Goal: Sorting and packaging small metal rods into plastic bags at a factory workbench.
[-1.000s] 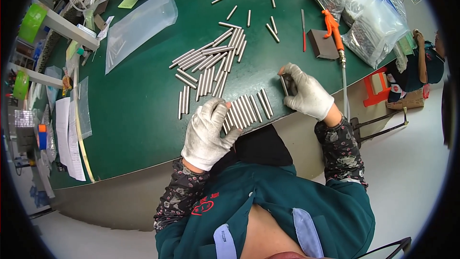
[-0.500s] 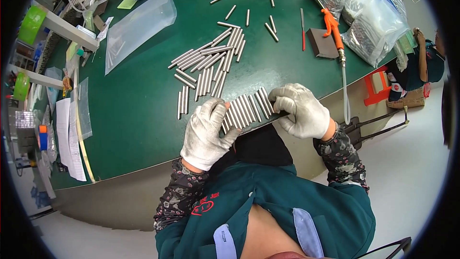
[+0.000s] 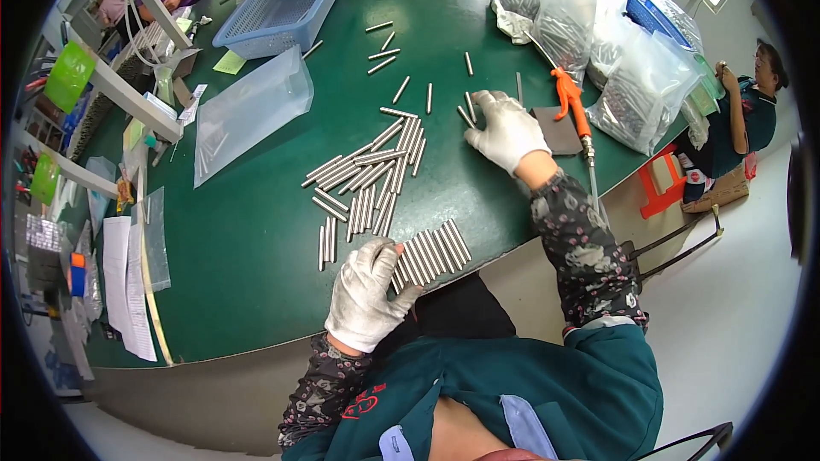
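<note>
My left hand, in a whitish glove, grips the left end of a row of shiny metal pins at the table's front edge. Its thumb lies along the near side and the fingers along the far side. The pins stand side by side, slightly slanted. My right hand, gloved too, reaches over the table with fingers apart beside two loose metal pins; whether it touches them I cannot tell. A larger pile of pins lies left of it. The right glove covers part of a thin file.
An orange air gun rests on a dark block at right, near bags of metal pins. A blue basket and a clear plastic bag lie at far left. Papers line the left edge. Other people sit beyond the table.
My right hand has left the row's right end and moved forward to the two loose pins. The row's pins now sit closer together. My left hand stays at the row. The view has tilted up.
</note>
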`<action>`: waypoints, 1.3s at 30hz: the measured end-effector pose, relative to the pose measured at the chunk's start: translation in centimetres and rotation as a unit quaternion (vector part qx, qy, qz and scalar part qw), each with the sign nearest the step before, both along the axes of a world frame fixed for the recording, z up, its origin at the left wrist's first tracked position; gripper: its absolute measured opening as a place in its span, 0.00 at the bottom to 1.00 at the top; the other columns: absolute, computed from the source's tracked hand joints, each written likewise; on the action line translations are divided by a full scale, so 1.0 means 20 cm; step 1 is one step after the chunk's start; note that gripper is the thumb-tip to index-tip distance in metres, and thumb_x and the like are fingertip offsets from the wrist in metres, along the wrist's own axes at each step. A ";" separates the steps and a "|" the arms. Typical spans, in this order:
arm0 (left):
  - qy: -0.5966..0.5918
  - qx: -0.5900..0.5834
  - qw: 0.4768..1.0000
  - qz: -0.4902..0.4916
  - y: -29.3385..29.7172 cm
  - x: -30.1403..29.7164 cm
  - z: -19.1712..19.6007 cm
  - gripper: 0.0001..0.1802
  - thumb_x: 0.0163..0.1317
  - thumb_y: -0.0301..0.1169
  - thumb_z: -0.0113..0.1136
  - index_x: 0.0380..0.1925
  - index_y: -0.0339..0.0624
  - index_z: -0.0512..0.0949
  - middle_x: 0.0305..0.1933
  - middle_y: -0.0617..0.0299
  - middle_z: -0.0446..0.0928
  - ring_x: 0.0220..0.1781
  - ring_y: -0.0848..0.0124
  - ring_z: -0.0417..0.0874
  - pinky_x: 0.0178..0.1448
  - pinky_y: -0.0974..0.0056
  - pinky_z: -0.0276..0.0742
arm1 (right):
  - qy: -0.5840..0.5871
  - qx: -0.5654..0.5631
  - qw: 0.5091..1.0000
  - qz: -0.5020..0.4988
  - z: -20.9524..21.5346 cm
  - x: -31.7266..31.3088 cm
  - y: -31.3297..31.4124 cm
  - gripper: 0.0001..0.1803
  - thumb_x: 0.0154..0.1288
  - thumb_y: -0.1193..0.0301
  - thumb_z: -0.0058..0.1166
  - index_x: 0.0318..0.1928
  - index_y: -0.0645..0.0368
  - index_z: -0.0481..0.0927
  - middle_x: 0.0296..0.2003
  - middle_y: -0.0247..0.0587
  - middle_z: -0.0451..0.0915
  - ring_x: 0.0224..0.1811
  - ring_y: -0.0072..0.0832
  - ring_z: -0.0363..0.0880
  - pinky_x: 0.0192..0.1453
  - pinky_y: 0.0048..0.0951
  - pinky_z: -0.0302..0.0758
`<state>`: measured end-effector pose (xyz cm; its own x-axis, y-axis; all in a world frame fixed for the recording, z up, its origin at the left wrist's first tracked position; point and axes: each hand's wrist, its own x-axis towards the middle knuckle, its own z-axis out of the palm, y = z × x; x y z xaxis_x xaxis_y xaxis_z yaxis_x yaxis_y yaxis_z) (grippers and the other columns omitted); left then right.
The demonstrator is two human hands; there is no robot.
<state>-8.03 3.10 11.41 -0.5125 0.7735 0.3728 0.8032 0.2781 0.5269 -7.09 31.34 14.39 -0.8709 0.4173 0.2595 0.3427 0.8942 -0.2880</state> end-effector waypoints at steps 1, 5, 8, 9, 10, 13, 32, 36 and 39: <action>0.003 -0.001 1.000 0.006 0.00 -0.01 0.00 0.29 0.37 0.30 0.72 0.43 0.37 0.73 0.46 0.52 0.72 0.45 0.54 0.75 0.50 0.55 0.74 | -0.034 -0.015 0.998 -0.045 -0.02 -0.08 0.01 0.19 0.54 0.65 0.54 0.47 0.58 0.76 0.46 0.49 0.76 0.50 0.45 0.76 0.53 0.41 0.74; -0.016 -0.007 1.000 0.003 0.01 0.00 0.01 0.28 0.38 0.32 0.72 0.43 0.36 0.75 0.46 0.52 0.72 0.45 0.54 0.75 0.50 0.56 0.73 | -0.094 -0.062 0.984 -0.141 -0.04 -0.19 0.07 0.16 0.58 0.64 0.50 0.43 0.58 0.79 0.44 0.51 0.79 0.46 0.47 0.79 0.50 0.42 0.76; 0.002 0.001 1.000 -0.006 0.01 -0.03 0.03 0.32 0.37 0.30 0.73 0.47 0.37 0.73 0.47 0.53 0.72 0.43 0.55 0.75 0.48 0.57 0.75 | -0.139 -0.031 0.983 -0.113 0.00 -0.11 0.03 0.15 0.55 0.62 0.51 0.37 0.58 0.82 0.37 0.52 0.82 0.42 0.46 0.81 0.47 0.41 0.76; -0.003 -0.002 1.000 -0.002 0.00 -0.02 0.03 0.32 0.37 0.30 0.73 0.47 0.37 0.73 0.47 0.53 0.72 0.43 0.55 0.75 0.48 0.57 0.75 | -0.159 -0.021 0.982 -0.095 0.01 -0.06 -0.02 0.15 0.55 0.61 0.51 0.35 0.58 0.82 0.35 0.53 0.82 0.41 0.46 0.81 0.46 0.41 0.77; -0.009 -0.001 1.000 0.001 0.00 -0.02 0.02 0.30 0.38 0.31 0.72 0.45 0.37 0.74 0.47 0.53 0.72 0.44 0.55 0.75 0.49 0.56 0.74 | -0.167 -0.008 0.983 -0.081 0.02 0.01 -0.06 0.15 0.54 0.59 0.51 0.32 0.58 0.82 0.32 0.53 0.82 0.37 0.48 0.81 0.43 0.43 0.77; -0.014 0.002 1.000 0.004 0.02 -0.03 0.02 0.29 0.37 0.31 0.71 0.43 0.37 0.75 0.46 0.54 0.73 0.44 0.55 0.75 0.49 0.57 0.73 | -0.177 0.011 0.984 0.003 0.04 0.20 -0.18 0.15 0.54 0.61 0.49 0.22 0.57 0.81 0.23 0.52 0.80 0.29 0.48 0.81 0.37 0.44 0.78; -0.057 -0.016 0.998 -0.011 0.00 -0.01 0.03 0.31 0.37 0.30 0.72 0.46 0.37 0.73 0.48 0.54 0.73 0.42 0.56 0.75 0.48 0.57 0.73 | -0.126 -0.049 0.963 -0.232 -0.02 -0.57 0.33 0.24 0.60 0.71 0.45 0.58 0.61 0.68 0.50 0.55 0.78 0.55 0.43 0.76 0.57 0.40 0.73; -0.059 -0.018 0.998 -0.005 -0.01 -0.02 0.02 0.32 0.37 0.30 0.73 0.47 0.38 0.73 0.48 0.54 0.73 0.42 0.56 0.75 0.47 0.57 0.73 | -0.203 -0.104 0.961 -0.155 0.09 -0.53 0.23 0.31 0.54 0.68 0.48 0.62 0.53 0.68 0.53 0.53 0.76 0.55 0.43 0.76 0.59 0.36 0.71; -0.060 -0.016 0.998 -0.007 -0.01 -0.02 0.03 0.33 0.37 0.29 0.72 0.47 0.38 0.73 0.48 0.54 0.72 0.42 0.56 0.75 0.47 0.57 0.73 | -0.228 -0.093 0.963 -0.107 0.05 -0.50 0.22 0.25 0.55 0.67 0.48 0.56 0.48 0.75 0.52 0.48 0.77 0.55 0.41 0.76 0.59 0.35 0.72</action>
<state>-8.48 2.87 12.06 -0.5409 0.7917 0.2838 0.7387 0.2860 0.6103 -17.15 35.70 15.35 -0.7655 0.6023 -0.2262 0.6422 0.7366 -0.2120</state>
